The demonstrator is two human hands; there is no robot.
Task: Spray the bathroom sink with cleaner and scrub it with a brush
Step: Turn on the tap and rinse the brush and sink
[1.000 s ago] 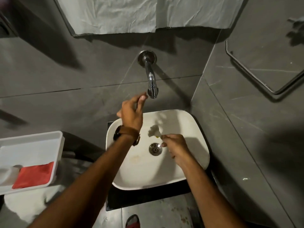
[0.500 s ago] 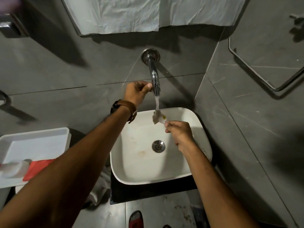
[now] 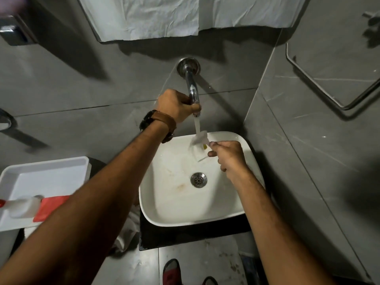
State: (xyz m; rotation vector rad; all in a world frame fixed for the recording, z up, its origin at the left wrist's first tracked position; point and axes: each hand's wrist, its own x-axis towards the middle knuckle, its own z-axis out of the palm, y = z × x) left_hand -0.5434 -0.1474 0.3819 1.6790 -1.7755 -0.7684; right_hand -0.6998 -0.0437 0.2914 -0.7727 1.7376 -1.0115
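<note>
A white rectangular sink (image 3: 207, 218) sits below a chrome wall tap (image 3: 191, 87), with a metal drain (image 3: 198, 179) in its middle and brownish stains left of the drain. Water runs from the spout. My left hand (image 3: 174, 105), with a brown-strapped watch on its wrist, is closed around the tap's end. My right hand (image 3: 228, 155) holds a small white brush (image 3: 200, 141) with a yellow mark under the stream, above the sink's far part. A white spray bottle (image 3: 22, 205) lies in the tray at left.
A white tray (image 3: 47, 173) at left also holds a red cloth (image 3: 51, 206). Grey tiled walls close in behind and on the right, where a metal rail (image 3: 320, 89) is mounted. White paper (image 3: 148, 15) hangs above the tap. Red slippers (image 3: 171, 271) show on the floor.
My left hand rose to the tap and closed on its end; water started to run. My right hand lifted the brush from near the drain up into the stream.
</note>
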